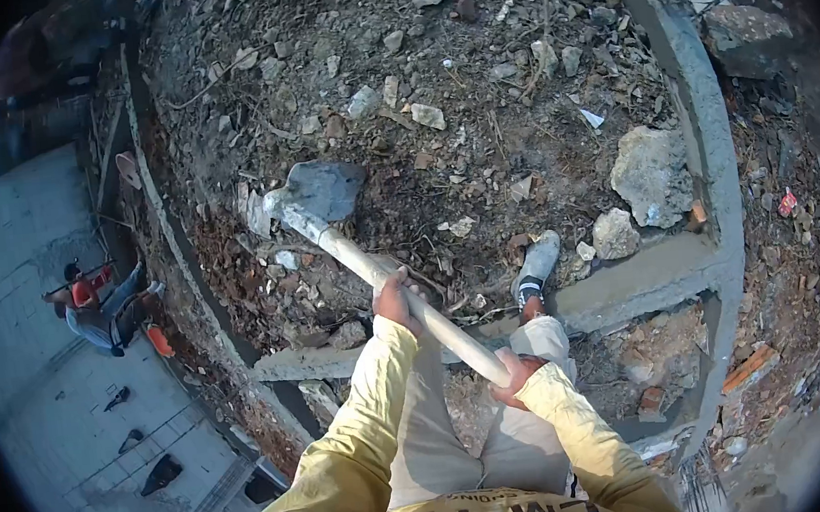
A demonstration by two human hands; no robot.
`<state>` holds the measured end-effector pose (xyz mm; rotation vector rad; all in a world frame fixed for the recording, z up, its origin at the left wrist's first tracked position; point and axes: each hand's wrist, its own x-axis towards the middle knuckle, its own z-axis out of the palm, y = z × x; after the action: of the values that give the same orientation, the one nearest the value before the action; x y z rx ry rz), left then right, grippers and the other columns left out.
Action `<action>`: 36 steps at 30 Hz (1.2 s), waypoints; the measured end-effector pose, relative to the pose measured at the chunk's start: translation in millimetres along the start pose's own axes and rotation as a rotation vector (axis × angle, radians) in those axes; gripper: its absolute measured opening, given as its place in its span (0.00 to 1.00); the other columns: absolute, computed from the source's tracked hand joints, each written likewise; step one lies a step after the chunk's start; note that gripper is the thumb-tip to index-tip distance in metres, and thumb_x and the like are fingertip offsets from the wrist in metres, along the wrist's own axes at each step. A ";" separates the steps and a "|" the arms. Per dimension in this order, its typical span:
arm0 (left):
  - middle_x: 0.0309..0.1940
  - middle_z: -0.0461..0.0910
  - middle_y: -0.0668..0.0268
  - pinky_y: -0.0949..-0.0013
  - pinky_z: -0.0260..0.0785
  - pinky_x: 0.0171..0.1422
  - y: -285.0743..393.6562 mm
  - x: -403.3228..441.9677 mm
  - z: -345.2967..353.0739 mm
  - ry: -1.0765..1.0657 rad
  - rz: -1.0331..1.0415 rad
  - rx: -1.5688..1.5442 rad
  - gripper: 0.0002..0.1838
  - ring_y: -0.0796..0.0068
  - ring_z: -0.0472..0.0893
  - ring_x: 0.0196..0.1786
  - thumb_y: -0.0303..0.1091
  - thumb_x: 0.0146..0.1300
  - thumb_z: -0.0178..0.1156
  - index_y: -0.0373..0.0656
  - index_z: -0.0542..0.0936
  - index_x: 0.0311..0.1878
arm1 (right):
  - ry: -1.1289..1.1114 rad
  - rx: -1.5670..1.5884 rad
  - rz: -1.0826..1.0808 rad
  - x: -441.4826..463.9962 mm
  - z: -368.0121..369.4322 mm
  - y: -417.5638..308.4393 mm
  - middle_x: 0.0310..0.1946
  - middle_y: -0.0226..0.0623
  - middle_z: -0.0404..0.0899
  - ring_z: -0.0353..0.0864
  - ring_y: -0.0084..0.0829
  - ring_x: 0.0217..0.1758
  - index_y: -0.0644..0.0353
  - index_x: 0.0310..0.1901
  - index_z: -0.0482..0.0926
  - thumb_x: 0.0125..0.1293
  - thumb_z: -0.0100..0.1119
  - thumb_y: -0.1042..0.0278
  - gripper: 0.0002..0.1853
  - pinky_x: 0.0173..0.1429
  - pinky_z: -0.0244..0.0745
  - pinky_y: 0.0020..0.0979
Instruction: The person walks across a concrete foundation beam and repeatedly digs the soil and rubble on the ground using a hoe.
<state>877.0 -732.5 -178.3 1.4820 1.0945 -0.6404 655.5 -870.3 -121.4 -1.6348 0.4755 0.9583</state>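
Note:
Both hands grip the pale wooden handle of a hoe (447, 331), which slants up and to the left. My left hand (395, 303) is closed around the middle of the handle. Near its lower end, my right hand (518, 380) is wrapped round the wood. The wide grey hoe blade (327, 193) rests on or just above the rubble-strewn soil (404, 197); I cannot tell whether its edge is in the dirt. My shoe (537, 259) stands on the soil to the right of the handle.
Narrow concrete beams (644, 278) frame the soil. A large stone (652, 176) and a smaller stone (614, 234) lie near the right beam. Broken bricks (749, 368) lie beyond it. At left, a person (104, 310) is near a paved surface (59, 408) with several dark shoes.

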 end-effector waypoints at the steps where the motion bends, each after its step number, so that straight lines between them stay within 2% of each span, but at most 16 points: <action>1: 0.21 0.67 0.69 0.66 0.66 0.26 23.2 -2.1 -16.9 0.003 0.018 -0.047 0.05 0.73 0.69 0.22 0.34 0.59 0.57 0.46 0.71 0.33 | -0.054 -0.007 0.007 11.4 2.8 -20.7 0.35 0.50 0.81 0.81 0.53 0.39 0.53 0.53 0.69 0.51 0.64 0.50 0.30 0.45 0.76 0.47; 9: 0.24 0.68 0.73 0.70 0.67 0.25 237.3 -12.3 -110.8 -0.061 0.498 -0.252 0.11 0.78 0.70 0.23 0.37 0.59 0.62 0.46 0.71 0.38 | 0.103 -0.008 -0.585 163.2 65.8 -175.3 0.31 0.51 0.80 0.80 0.53 0.37 0.56 0.50 0.69 0.49 0.66 0.55 0.28 0.46 0.74 0.48; 13: 0.27 0.73 0.67 0.75 0.66 0.24 311.4 68.3 -109.1 0.215 0.860 0.013 0.21 0.79 0.72 0.21 0.40 0.60 0.63 0.39 0.67 0.49 | 0.010 -0.069 -0.361 236.7 45.2 -281.9 0.36 0.51 0.81 0.80 0.54 0.42 0.58 0.49 0.70 0.49 0.66 0.59 0.26 0.49 0.73 0.47; 15: 0.37 0.77 0.54 0.61 0.70 0.42 309.9 133.8 -97.4 0.423 0.911 0.291 0.28 0.62 0.79 0.35 0.41 0.59 0.63 0.34 0.64 0.54 | 0.045 -0.035 -0.263 276.8 31.3 -314.8 0.39 0.52 0.80 0.80 0.54 0.46 0.59 0.49 0.70 0.49 0.65 0.59 0.26 0.51 0.73 0.46; 17: 0.47 0.75 0.40 0.55 0.67 0.56 282.7 176.2 -68.9 0.433 0.712 0.464 0.35 0.46 0.78 0.50 0.41 0.58 0.61 0.33 0.58 0.62 | 0.030 0.045 -0.206 341.0 35.9 -305.9 0.41 0.51 0.81 0.79 0.53 0.48 0.61 0.48 0.73 0.49 0.64 0.58 0.25 0.52 0.72 0.44; 20: 0.49 0.76 0.39 0.54 0.68 0.59 251.4 225.6 -41.1 0.330 0.361 0.864 0.40 0.45 0.78 0.52 0.42 0.57 0.60 0.32 0.52 0.65 | 0.090 0.210 -0.087 401.6 46.7 -280.9 0.40 0.55 0.81 0.80 0.52 0.49 0.66 0.45 0.76 0.51 0.63 0.64 0.20 0.52 0.72 0.42; 22: 0.48 0.77 0.42 0.55 0.71 0.56 258.8 240.1 -26.6 0.225 0.444 1.220 0.36 0.50 0.80 0.49 0.41 0.56 0.61 0.31 0.56 0.61 | 0.134 0.363 -0.066 411.0 44.7 -268.8 0.35 0.54 0.81 0.82 0.50 0.43 0.67 0.44 0.76 0.52 0.62 0.65 0.19 0.46 0.75 0.41; 23: 0.48 0.78 0.43 0.56 0.72 0.55 266.9 229.9 -14.5 0.256 0.379 1.091 0.30 0.50 0.81 0.49 0.38 0.57 0.61 0.32 0.60 0.56 | 0.145 0.437 -0.042 403.8 45.7 -260.3 0.33 0.54 0.81 0.83 0.48 0.40 0.67 0.44 0.76 0.52 0.62 0.66 0.19 0.43 0.76 0.40; 24: 0.47 0.78 0.44 0.57 0.73 0.54 274.5 220.1 -2.4 0.293 0.321 0.960 0.24 0.51 0.81 0.49 0.35 0.58 0.60 0.32 0.64 0.52 | 0.111 0.547 -0.020 382.4 32.4 -275.6 0.29 0.41 0.81 0.80 0.32 0.27 0.69 0.43 0.76 0.51 0.61 0.70 0.18 0.32 0.75 0.33; 26: 0.48 0.78 0.44 0.57 0.72 0.55 265.3 263.0 1.1 0.220 0.285 0.997 0.23 0.51 0.80 0.51 0.32 0.56 0.60 0.31 0.67 0.51 | 0.135 0.531 0.009 344.1 14.8 -282.9 0.29 0.40 0.81 0.80 0.31 0.26 0.70 0.43 0.76 0.50 0.61 0.69 0.18 0.32 0.75 0.32; 28: 0.48 0.78 0.43 0.58 0.72 0.55 248.9 274.4 3.2 0.025 0.428 1.399 0.24 0.51 0.80 0.51 0.30 0.54 0.60 0.28 0.67 0.52 | 0.148 0.452 0.020 319.5 -3.8 -268.2 0.29 0.39 0.80 0.79 0.29 0.26 0.71 0.45 0.75 0.49 0.64 0.68 0.22 0.31 0.75 0.31; 29: 0.47 0.78 0.42 0.58 0.73 0.55 238.5 243.6 0.8 -0.090 0.539 1.724 0.25 0.50 0.80 0.50 0.29 0.52 0.59 0.27 0.67 0.52 | 0.159 0.250 -0.062 345.5 14.0 -208.2 0.32 0.43 0.81 0.81 0.33 0.30 0.71 0.49 0.73 0.50 0.66 0.64 0.26 0.36 0.76 0.33; 30: 0.40 0.79 0.46 0.58 0.76 0.45 214.1 243.0 -4.4 0.097 0.406 1.111 0.17 0.55 0.82 0.40 0.27 0.54 0.57 0.26 0.71 0.45 | 0.132 0.121 -0.049 320.4 3.5 -214.1 0.34 0.46 0.81 0.82 0.36 0.34 0.71 0.50 0.72 0.50 0.67 0.62 0.28 0.40 0.76 0.35; 32: 0.31 0.80 0.51 0.58 0.79 0.32 194.3 203.6 -12.0 0.196 0.144 0.355 0.12 0.60 0.82 0.28 0.25 0.54 0.54 0.24 0.75 0.38 | 0.092 -0.065 -0.023 270.1 -11.2 -227.0 0.39 0.51 0.80 0.82 0.42 0.40 0.71 0.51 0.71 0.50 0.68 0.59 0.30 0.46 0.75 0.37; 35: 0.28 0.79 0.54 0.56 0.78 0.25 155.5 155.0 -32.3 0.036 -0.101 0.197 0.12 0.59 0.81 0.24 0.23 0.52 0.54 0.22 0.74 0.37 | 0.115 -0.179 0.099 206.4 7.5 -212.7 0.39 0.51 0.80 0.82 0.42 0.42 0.71 0.49 0.73 0.50 0.69 0.58 0.30 0.48 0.74 0.37; 36: 0.33 0.79 0.47 0.57 0.78 0.32 104.7 179.6 -41.6 -0.044 0.081 0.567 0.17 0.54 0.82 0.31 0.24 0.51 0.54 0.23 0.71 0.44 | 0.110 -0.046 0.056 193.8 13.9 -188.8 0.38 0.51 0.81 0.82 0.40 0.41 0.71 0.48 0.73 0.50 0.69 0.58 0.29 0.48 0.74 0.37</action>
<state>1038.3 -636.1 -276.6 1.9706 0.8476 -0.9733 903.6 -768.1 -159.5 -1.7298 0.5804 0.9304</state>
